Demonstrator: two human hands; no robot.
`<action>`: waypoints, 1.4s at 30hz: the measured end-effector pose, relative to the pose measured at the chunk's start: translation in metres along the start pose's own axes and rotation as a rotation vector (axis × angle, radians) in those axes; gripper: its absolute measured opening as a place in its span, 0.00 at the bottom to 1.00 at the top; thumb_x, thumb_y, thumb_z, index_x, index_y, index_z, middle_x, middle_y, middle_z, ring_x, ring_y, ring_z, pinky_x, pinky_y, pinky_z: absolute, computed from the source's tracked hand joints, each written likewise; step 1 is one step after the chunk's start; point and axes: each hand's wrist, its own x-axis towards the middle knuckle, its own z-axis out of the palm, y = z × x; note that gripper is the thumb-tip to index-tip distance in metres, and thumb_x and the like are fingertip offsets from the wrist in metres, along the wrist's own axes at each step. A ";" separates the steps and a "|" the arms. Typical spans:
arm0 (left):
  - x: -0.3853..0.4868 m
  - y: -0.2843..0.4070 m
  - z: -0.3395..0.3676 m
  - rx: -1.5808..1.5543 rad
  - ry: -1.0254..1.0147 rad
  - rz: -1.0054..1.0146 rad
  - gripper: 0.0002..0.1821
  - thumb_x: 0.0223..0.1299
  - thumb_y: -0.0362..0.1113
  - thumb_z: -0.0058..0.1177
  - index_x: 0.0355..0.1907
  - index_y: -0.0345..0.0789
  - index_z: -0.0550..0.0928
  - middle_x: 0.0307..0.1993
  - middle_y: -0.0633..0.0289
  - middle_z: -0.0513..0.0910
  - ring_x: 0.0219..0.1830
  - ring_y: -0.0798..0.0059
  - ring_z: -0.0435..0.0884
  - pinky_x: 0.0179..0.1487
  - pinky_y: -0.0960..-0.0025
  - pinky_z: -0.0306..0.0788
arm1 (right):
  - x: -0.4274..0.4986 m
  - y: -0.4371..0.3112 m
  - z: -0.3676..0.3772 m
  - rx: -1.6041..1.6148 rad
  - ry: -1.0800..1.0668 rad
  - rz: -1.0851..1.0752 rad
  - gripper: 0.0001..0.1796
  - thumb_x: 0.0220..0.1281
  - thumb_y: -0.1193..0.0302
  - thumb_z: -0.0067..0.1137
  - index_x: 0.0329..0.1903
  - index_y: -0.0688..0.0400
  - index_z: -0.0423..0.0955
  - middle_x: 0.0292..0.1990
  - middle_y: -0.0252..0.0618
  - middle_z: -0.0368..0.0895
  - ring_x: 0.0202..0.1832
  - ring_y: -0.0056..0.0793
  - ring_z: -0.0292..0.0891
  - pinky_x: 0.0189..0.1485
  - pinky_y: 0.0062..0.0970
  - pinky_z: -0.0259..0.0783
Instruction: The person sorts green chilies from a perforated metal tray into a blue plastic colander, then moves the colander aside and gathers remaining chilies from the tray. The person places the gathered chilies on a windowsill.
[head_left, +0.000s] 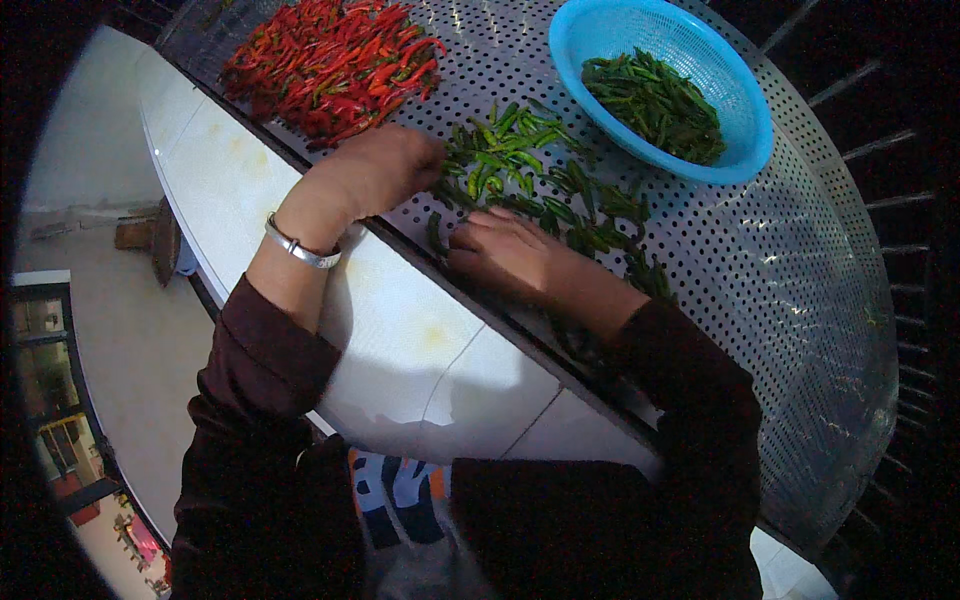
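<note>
A heap of red chili peppers (337, 67) lies at the upper left on a perforated metal sheet (720, 262). Beside it, light green chili peppers (510, 142) are loosely spread, with darker green ones (600, 217) to their right and nearer me. My left hand (382, 169), with a silver bracelet (300, 246) on the wrist, is curled at the left edge of the green peppers; its fingertips are in shadow. My right hand (502, 251) rests with bent fingers at the near edge of the green peppers. Whether either hand holds a pepper cannot be seen.
A blue plastic mesh basket (750, 142) with dark green peppers (652, 105) stands at the upper right on the sheet. The sheet's dark raised edge (450, 281) runs diagonally between it and a white tiled surface (405, 315). Dark metal bars line the far right.
</note>
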 end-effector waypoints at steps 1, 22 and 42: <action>0.000 -0.001 0.002 0.008 0.009 0.005 0.09 0.54 0.36 0.53 0.35 0.35 0.79 0.32 0.50 0.80 0.38 0.50 0.79 0.41 0.56 0.72 | 0.003 0.006 0.007 -0.019 0.034 -0.006 0.12 0.61 0.65 0.43 0.40 0.58 0.71 0.40 0.47 0.71 0.48 0.42 0.68 0.53 0.38 0.63; -0.004 0.012 -0.005 -0.083 -0.035 -0.108 0.13 0.57 0.33 0.52 0.45 0.34 0.79 0.36 0.50 0.82 0.39 0.56 0.80 0.42 0.61 0.73 | 0.021 0.009 0.009 -0.146 0.003 0.108 0.11 0.57 0.70 0.46 0.42 0.59 0.69 0.37 0.50 0.72 0.39 0.53 0.73 0.45 0.45 0.70; -0.005 0.052 -0.002 0.025 0.063 0.047 0.11 0.55 0.37 0.54 0.40 0.36 0.79 0.31 0.49 0.80 0.37 0.50 0.78 0.40 0.53 0.72 | -0.076 -0.028 -0.143 -0.590 0.132 0.381 0.22 0.50 0.73 0.60 0.50 0.56 0.69 0.40 0.46 0.71 0.42 0.46 0.71 0.43 0.39 0.70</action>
